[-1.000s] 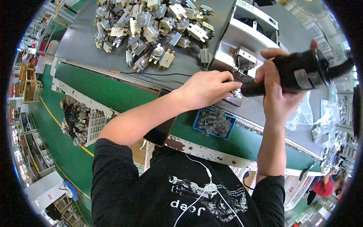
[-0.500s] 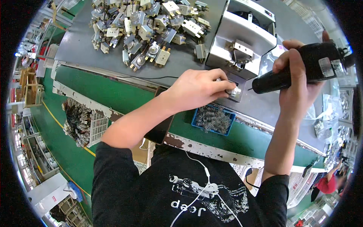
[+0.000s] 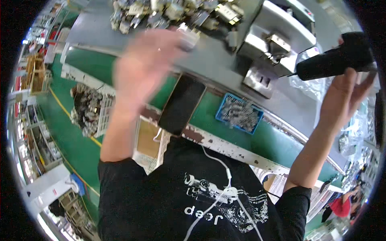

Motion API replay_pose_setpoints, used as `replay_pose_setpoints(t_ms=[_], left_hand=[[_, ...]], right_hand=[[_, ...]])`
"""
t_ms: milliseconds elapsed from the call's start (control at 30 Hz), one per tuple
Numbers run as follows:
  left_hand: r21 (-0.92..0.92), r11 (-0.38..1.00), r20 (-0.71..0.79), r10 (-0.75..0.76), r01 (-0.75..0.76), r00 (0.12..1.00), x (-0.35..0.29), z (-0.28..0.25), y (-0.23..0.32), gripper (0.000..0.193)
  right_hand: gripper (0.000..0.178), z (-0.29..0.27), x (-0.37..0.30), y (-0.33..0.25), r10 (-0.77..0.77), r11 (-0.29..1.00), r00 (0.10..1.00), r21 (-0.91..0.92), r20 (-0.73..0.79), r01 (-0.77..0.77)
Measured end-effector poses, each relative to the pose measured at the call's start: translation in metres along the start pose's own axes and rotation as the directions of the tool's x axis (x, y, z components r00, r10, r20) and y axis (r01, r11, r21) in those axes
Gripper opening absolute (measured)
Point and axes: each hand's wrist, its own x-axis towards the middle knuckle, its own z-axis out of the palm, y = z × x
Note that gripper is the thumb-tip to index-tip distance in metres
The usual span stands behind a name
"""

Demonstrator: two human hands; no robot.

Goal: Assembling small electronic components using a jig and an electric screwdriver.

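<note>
Screwdriver (image 3: pixel 335 60), black & powered, is in R hand (image 3: pixel 341 94), fingers closed round its body, far side of the grip hidden. Bit points L, tip right by the metal block (image 3: pixel 253 80); can't tell if touching. Pale part (image 3: pixel 189 39) sits at the fingertips of L hand (image 3: pixel 146 64), well L of the screwdriver. L hand is badly blurred: can't tell if it's pinching the part or just in front of it. Both hands are over or near the table (image 3: pixel 221 60). Behind the part, pile of similar parts (image 3: pixel 173 12), cut off by top edge. Steel machine (image 3: pixel 277 20) stands behind the block, top also cropped. Nearer the body: blue tray (image 3: pixel 258 123) w/ springs (image 3: pixel 239 112), contents smeared, & dark phone (image 3: pixel 183 104) btwn tray & L forearm.
</note>
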Motion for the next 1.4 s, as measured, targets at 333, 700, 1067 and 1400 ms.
replay_pose_setpoints(t_ms=[333,700,1067,1400], left_hand=[[0.261,0.435,-0.494,-0.707,0.862,0.506,-0.339,-0.065,-0.237,0.032],[0.022,0.973,-0.725,-0.144,0.231,0.674,-0.137,-0.050,-0.175,0.032],[0.412,0.890,-0.168,0.286,-0.196,0.943,0.079,0.032,-0.054,0.030],[0.220,0.959,-0.253,0.235,-0.181,0.939,0.055,0.026,-0.029,0.017]], right_hand=[[0.084,-0.003,-0.002,0.010,0.012,0.982,1.000,0.187,-0.003,-0.011],[0.058,-0.010,-0.033,0.005,-0.087,0.995,0.970,-0.068,-0.228,0.074],[0.038,0.004,-0.067,0.006,-0.515,0.844,0.856,-0.144,0.048,0.516],[0.034,0.072,-0.057,-0.013,0.018,1.000,0.766,-0.007,0.643,-0.018]])
